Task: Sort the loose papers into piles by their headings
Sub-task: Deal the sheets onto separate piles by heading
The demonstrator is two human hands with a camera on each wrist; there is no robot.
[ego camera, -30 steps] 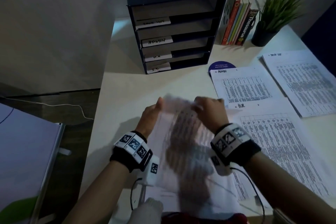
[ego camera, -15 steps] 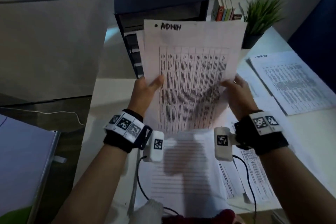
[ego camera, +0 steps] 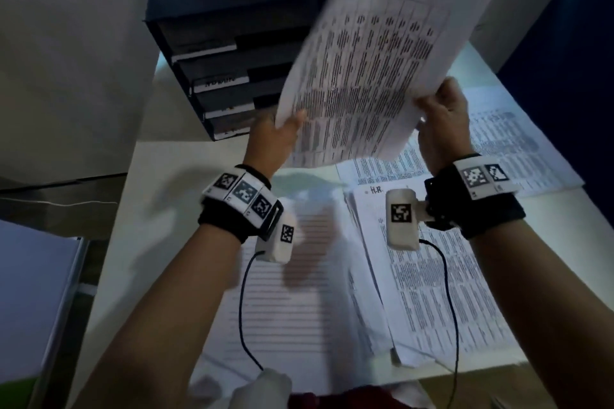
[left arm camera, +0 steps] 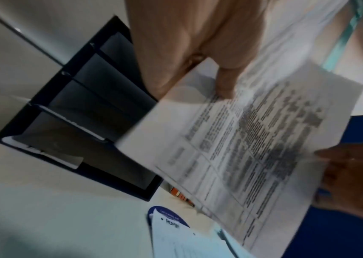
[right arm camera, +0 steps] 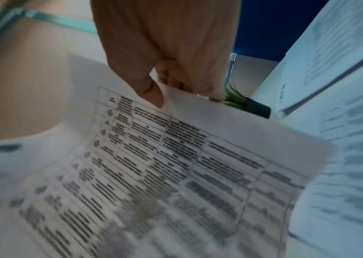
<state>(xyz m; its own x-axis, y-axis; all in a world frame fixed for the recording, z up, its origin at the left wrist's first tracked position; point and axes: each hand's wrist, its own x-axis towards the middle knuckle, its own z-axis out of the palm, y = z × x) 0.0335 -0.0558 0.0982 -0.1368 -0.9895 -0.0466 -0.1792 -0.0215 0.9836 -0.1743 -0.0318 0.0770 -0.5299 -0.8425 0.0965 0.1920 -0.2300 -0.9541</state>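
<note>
handling: the sheet (ego camera: 372,53) you held looked light and floppy, likely to bend; best gripped at opposite edges.
look: white, printed table, heading out of view.
hands: your left hand (ego camera: 275,139) and right hand (ego camera: 442,119) each pinched a lower edge.
where: raised, upper centre of the head view, above the table (ego camera: 159,209) and the H.R. pile (ego camera: 432,276).
</note>
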